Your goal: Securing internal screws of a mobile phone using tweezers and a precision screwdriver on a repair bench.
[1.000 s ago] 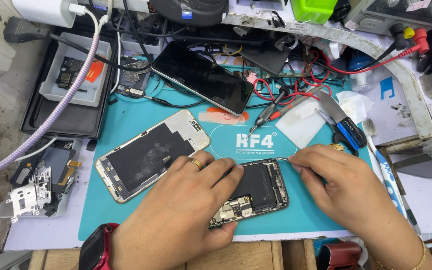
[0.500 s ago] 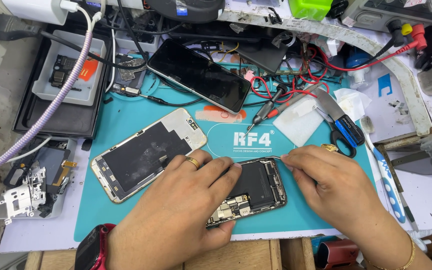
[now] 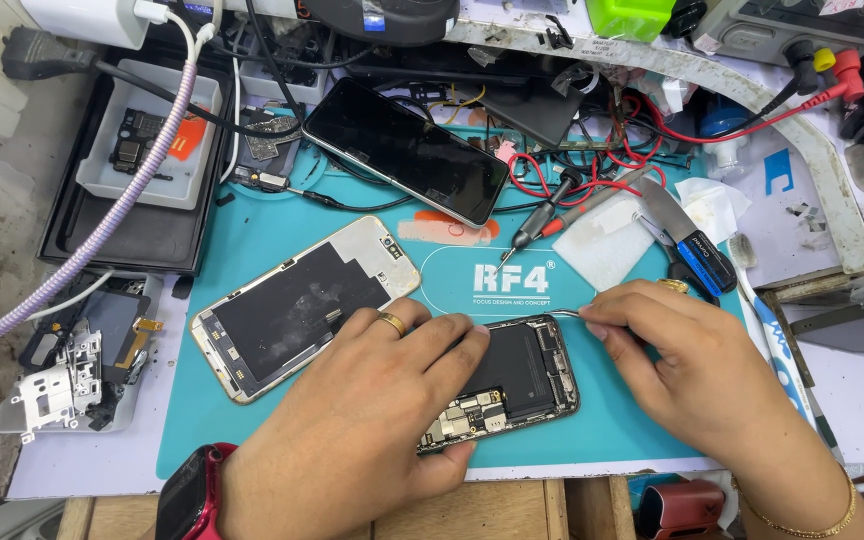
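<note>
Left hand point(image 3: 352, 430) flat, fingers spread, pinning opened phone body point(image 3: 512, 385) on teal mat point(image 3: 252, 240). Right hand point(image 3: 692, 370) fingers pinched on thin metal tweezers point(image 3: 567, 314) at phone's top edge. Slip risk: tip could gouge the board. Beyond: detached screen point(image 3: 302, 305), dark phone point(image 3: 402, 150).

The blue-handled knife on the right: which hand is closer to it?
Right. The right hand sits just below the blue-handled knife, not touching it. The left hand is farther off, resting on the opened phone.
</note>
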